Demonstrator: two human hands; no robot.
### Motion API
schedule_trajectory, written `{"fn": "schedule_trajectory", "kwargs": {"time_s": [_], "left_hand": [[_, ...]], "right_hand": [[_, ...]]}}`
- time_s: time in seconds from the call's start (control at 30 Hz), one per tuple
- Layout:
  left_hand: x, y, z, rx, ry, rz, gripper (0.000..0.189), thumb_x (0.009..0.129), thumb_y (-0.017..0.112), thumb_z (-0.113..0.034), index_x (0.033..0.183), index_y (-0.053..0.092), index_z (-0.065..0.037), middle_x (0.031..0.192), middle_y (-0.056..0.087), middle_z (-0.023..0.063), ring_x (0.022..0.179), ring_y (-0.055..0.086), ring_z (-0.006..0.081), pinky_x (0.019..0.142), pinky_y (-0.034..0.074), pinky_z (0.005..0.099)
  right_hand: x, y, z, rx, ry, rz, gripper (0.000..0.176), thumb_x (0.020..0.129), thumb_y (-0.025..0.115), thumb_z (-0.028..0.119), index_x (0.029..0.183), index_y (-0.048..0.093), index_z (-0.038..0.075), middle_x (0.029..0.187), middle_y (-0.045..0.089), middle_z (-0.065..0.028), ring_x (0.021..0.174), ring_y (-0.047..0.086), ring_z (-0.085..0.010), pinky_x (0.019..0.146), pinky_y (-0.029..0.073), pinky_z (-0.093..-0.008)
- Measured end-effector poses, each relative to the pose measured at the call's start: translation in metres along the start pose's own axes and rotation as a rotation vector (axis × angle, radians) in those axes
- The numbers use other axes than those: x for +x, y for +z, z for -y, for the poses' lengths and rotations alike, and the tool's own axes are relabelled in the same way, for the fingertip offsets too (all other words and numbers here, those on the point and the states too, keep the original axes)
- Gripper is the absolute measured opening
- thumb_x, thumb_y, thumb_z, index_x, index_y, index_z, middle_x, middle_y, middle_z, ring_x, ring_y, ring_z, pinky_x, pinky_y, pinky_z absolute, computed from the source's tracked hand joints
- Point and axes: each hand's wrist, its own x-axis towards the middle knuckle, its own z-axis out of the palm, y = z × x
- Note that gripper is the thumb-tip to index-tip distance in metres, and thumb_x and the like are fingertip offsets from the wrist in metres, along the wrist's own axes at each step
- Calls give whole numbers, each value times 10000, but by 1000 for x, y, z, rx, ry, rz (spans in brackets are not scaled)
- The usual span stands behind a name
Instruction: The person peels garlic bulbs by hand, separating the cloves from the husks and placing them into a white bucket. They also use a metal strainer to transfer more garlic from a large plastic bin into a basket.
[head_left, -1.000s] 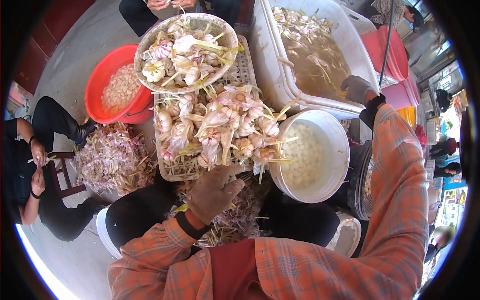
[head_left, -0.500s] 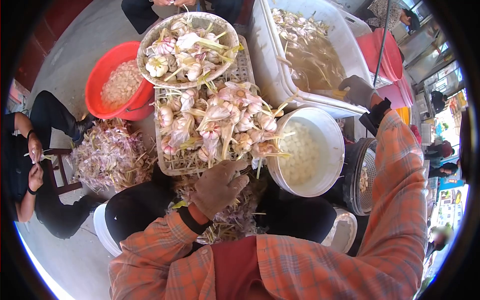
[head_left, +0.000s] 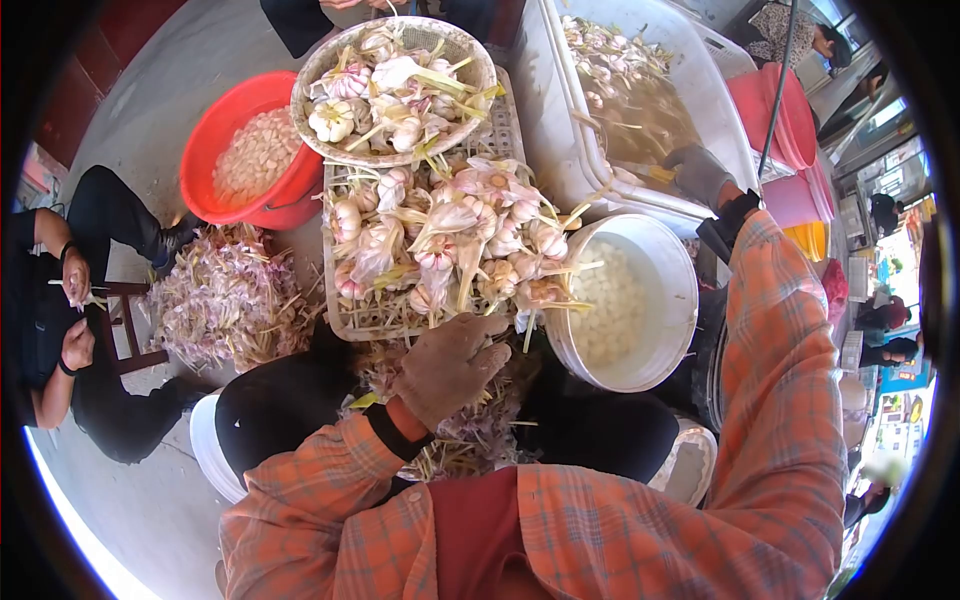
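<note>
My left hand point(head_left: 450, 366), in a brown dusty glove, is held over the front edge of the plastic crate point(head_left: 345, 328). Its fingers are loosely bent and apart, with nothing seen between them. Garlic bulbs point(head_left: 440, 250) with dry stalks are heaped on the crate just beyond it. My right hand point(head_left: 698, 174), in a grey glove, reaches over the near wall of the white tub point(head_left: 590, 185). Its fingers are bent around a yellowish, narrow piece point(head_left: 650, 172) whose kind I cannot make out. Murky water and more garlic bulbs point(head_left: 620, 50) fill the tub.
A white bucket point(head_left: 680, 330) of peeled cloves in water stands right of the crate. A round basket point(head_left: 480, 120) of bulbs rests on the crate's far end. Left are a red basin point(head_left: 200, 150) of cloves, a husk pile point(head_left: 230, 300) and a seated person's hands point(head_left: 76, 310).
My right hand has shifted slightly left and up, further over the tub. My left hand has moved a little to the right. The whole view has shifted slightly.
</note>
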Motion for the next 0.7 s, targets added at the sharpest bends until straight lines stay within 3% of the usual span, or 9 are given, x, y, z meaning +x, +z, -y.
{"fn": "schedule_trajectory", "kwargs": {"time_s": [0.13,0.37,0.5,0.6,0.7], "left_hand": [[-1,1,3,10,26,-21,306,834,615,-268,1085,617,-93,937,630,131,854,610,329,743,493,402],[-3,0,-4,-6,-44,11,285,815,635,-193,1055,624,-40,944,643,147,879,615,312,790,473,372],[-4,-1,-4,-15,-25,4,288,822,633,-202,1061,623,-42,953,646,144,883,616,309,793,473,370],[-6,-4,-4,-12,-38,12,283,831,632,-189,1074,624,-44,985,647,134,916,616,300,810,477,359],[-6,-6,-8,-80,-143,47,281,830,639,-175,1079,625,-46,1009,647,130,942,616,293,820,481,354]], "right_hand": [[-30,-15,10,193,93,62,288,721,594,13,999,658,-21,632,610,-111,502,581,-178,459,463,-309],[-62,-32,-26,347,29,22,331,706,626,21,1032,645,-36,666,612,-100,516,565,-144,462,448,-276],[-78,-41,-6,355,196,64,336,701,628,35,1029,639,-40,668,607,-116,529,575,-153,464,454,-275],[-55,-34,-17,48,227,204,334,713,637,83,1033,636,-14,765,648,-162,611,632,-203,539,498,-314],[-56,-12,-26,-559,-265,-308,293,751,596,129,1019,636,16,897,662,-191,731,659,-262,645,518,-361]]}}
